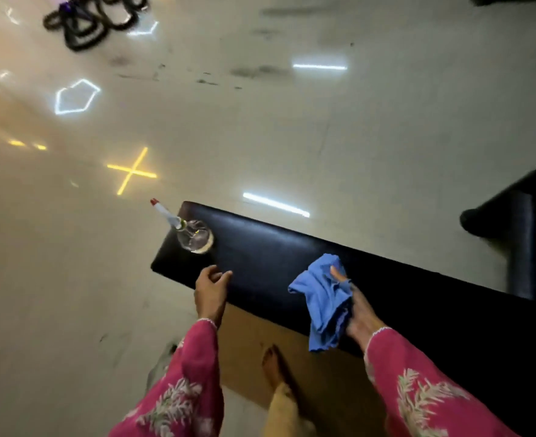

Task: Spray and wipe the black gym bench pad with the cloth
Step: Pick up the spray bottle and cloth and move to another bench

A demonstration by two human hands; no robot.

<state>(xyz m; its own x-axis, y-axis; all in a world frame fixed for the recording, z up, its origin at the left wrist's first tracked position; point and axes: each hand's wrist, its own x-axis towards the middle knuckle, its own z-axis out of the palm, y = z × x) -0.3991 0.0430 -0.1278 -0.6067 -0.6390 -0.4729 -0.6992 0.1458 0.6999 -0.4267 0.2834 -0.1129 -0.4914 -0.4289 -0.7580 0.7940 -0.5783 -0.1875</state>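
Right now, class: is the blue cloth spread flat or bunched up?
Bunched up: the blue cloth hangs in crumpled folds from the right hand, which grips it at the black bench pad.

Black pad (276, 247); blue cloth (323, 304); clear bottle (197, 236), white nozzle (163, 212) tipped red. Pink sleeves (184, 389), pale leafy print. Cream floor (355, 137), dark scuffs.

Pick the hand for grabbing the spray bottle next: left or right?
Left. The left hand is empty and nearest the spray bottle on the bench pad; the right hand grips the cloth.
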